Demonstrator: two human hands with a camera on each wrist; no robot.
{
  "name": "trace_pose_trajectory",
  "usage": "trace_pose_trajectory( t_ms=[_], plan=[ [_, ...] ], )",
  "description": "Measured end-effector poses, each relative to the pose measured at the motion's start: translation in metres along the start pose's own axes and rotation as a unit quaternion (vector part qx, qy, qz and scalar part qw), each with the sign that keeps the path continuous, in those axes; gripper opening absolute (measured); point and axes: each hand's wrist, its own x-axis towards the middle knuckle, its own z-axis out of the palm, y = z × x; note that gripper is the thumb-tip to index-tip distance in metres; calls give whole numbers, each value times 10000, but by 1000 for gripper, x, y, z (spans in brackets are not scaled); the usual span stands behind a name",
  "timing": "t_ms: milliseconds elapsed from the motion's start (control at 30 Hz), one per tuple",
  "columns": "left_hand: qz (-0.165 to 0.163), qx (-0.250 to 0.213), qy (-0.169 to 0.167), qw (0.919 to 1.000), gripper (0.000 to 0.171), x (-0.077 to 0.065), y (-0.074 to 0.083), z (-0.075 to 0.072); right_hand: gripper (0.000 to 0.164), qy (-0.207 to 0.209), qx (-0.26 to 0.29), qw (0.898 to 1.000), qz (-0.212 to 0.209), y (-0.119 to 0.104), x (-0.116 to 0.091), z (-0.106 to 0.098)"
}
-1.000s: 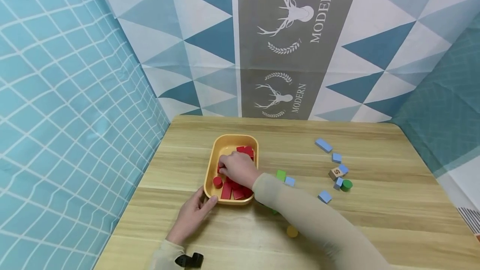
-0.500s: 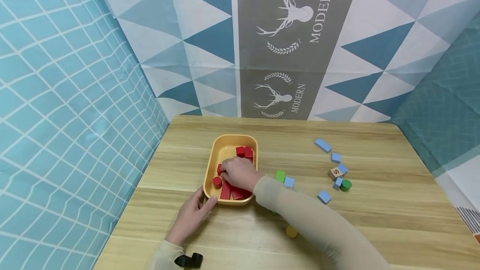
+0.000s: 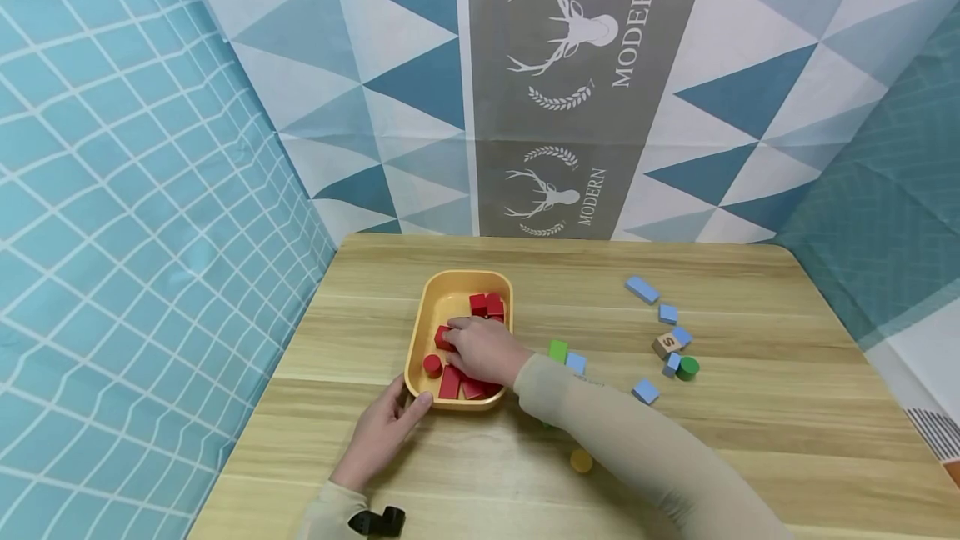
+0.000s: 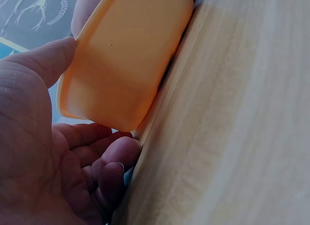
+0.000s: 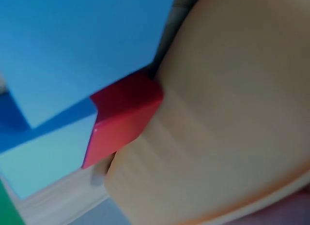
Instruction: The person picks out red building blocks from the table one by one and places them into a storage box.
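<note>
An orange plastic bin [image 3: 442,283] holds several red wooden blocks, among them a red cylinder [image 3: 432,366] and a red cube [image 3: 443,337]. At its near-left corner my left hand [image 3: 381,432] grips the bin, thumb on the rim. In the left wrist view, that hand's other fingers bend against the outside of the bin wall [image 4: 116,55]. Inside the bin, my right hand [image 3: 487,348] lies over the blocks, fingertips beside the red cube and fingers loosely bent. Its palm side is hidden. The right wrist view shows the bin's outer wall [image 5: 232,104], not the hand's fingers.
Right of the bin lie a green block [image 3: 558,351] and a blue block [image 3: 576,363]. Farther right are several blue blocks, a lettered wooden cube [image 3: 667,345] and a green cylinder [image 3: 687,368]. A yellow disc [image 3: 581,462] lies near the right forearm. A red block [image 5: 118,128] stands against the bin's outside.
My right hand has shifted slightly right and nearer to me within the bin, its fingers loosening, so the red cube shows more. The left hand stays at the bin's corner.
</note>
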Motion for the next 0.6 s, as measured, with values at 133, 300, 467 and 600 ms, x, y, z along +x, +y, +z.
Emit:
trace_pose_trajectory(
  t_ms=[133, 300, 467, 600],
  plan=[
    [1, 9, -1, 10000, 63, 0, 0, 0, 32, 505, 261, 9980, -292, 8, -8, -8],
    [-26, 82, 35, 10000, 65, 0, 1, -1, 21, 1563, 722, 9846, -301, 32, -29, -25],
    [-59, 99, 0, 9999, 67, 1, 1, -1, 12, 2093, 1352, 9660, 694, 62, -61, -36],
    [-72, 79, -9, 9999, 67, 1, -1, -1, 9, 1659, 1760, 9625, 1229, 81, -82, -35]
  ],
)
